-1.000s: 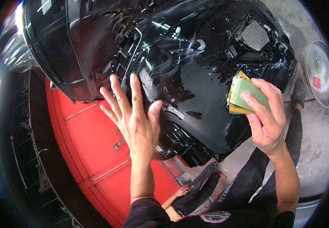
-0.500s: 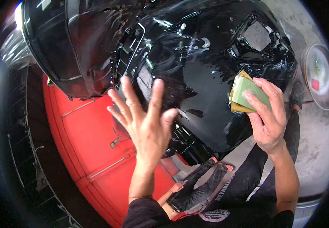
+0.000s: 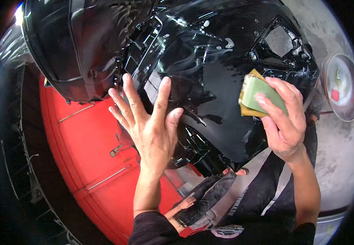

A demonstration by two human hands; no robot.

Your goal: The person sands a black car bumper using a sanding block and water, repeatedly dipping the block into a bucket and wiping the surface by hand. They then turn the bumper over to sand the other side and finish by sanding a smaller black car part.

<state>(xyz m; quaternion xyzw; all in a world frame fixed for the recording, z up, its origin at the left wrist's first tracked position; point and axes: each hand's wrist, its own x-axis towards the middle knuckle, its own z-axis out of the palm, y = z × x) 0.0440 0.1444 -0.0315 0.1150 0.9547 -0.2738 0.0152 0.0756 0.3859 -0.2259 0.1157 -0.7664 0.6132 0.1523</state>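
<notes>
My right hand (image 3: 288, 122) grips a pale green sanding block (image 3: 255, 90) between thumb and fingers. Yellow sandpaper (image 3: 250, 111) is folded under the block, with whitish suds along its far edge. The block overlaps the right part of a glossy black car bumper (image 3: 222, 92), wet with drops and streaks. A bracketed opening (image 3: 281, 41) in the bumper lies beyond the block. My left hand (image 3: 150, 130), fingers spread and holding nothing, is over the left side of the bumper, its back toward me.
Red panels (image 3: 99, 139) lie at the left. A black car body part (image 3: 50, 45) is at upper left. On the right a round basin (image 3: 342, 77) holds suds and a small red piece. Another person's dark trousers (image 3: 218, 188) and hand (image 3: 186, 202) show below.
My view has turned slightly. My right hand with the sanding block has shifted left across the bumper. My left hand has moved a little left and up in view, still spread.
</notes>
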